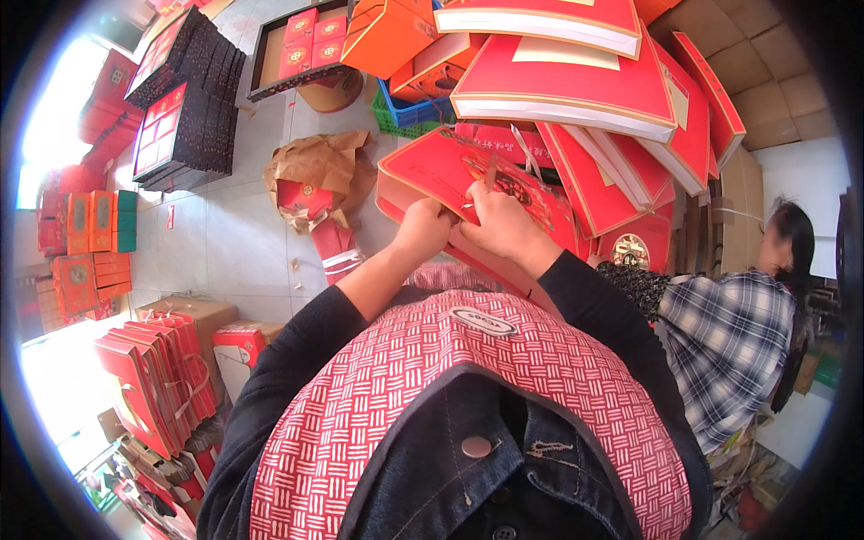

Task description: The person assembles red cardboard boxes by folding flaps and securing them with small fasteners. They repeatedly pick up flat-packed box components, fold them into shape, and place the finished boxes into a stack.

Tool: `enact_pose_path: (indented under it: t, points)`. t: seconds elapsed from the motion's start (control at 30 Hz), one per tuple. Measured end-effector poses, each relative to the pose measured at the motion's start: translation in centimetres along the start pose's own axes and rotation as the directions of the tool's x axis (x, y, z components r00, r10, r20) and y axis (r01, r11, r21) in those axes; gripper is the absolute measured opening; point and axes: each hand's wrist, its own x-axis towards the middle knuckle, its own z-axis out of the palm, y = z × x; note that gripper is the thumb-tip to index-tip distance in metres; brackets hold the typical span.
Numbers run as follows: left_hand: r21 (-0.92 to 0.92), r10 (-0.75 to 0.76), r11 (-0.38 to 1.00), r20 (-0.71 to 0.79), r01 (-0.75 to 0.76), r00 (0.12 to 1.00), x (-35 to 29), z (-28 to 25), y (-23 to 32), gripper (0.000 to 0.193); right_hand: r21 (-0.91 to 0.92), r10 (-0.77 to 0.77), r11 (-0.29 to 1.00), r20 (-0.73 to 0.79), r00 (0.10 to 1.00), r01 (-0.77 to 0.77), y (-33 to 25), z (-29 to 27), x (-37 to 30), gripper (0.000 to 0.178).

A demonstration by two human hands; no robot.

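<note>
In the middle of my view I have the red rectangular paper bag (441,166). Beyond it and to its right lies the pile of flat red rectangular packs (562,76). To its left, the crumpled brown paper (337,164) is on the grey tiled floor (229,234); farther left stand the stacked black rectangular boxes (200,135). At my right is the person in the black-and-white checked shirt (724,333).
</note>
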Motion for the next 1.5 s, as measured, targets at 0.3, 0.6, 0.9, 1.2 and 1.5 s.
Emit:
enact_pose_path:
  t: [0.3, 0.6, 0.9, 1.2, 1.5]
  points:
    - [0.627, 0.356, 0.721, 0.031, -0.296, 0.934, -1.7, -3.0, 1.1, 0.018, 0.501, -0.057, 0.863, 0.208, 0.976, -0.056, 1.9, -1.3, 1.0, 0.022]
    - [0.090, 0.163, 0.980, 0.154, -0.179, 0.975, 0.6, -2.5, 1.8, 0.024, 0.924, 0.075, -0.073, 0.380, 0.922, -0.375, 3.3, -1.0, 0.3, 0.013]
    - [0.408, 0.323, 0.879, -0.127, -0.247, 0.938, 1.8, 0.2, 0.7, 0.019, 0.914, 0.027, 0.197, 0.357, 0.934, -0.355, 2.4, -2.1, 0.2, 0.010]
    - [0.026, -0.057, 0.998, 0.011, 0.056, 0.998, 0.8, 0.0, 3.0, 0.020, 0.753, 0.304, 0.590, 0.130, 0.944, -0.293, 3.8, -0.6, -0.6, 0.018]
    - [0.553, 0.346, 0.777, 0.027, -0.302, 0.938, 2.0, -1.5, 2.4, 0.014, 0.357, 0.026, 0.934, -0.046, 0.999, -0.007, 2.2, -2.1, 0.7, 0.021]
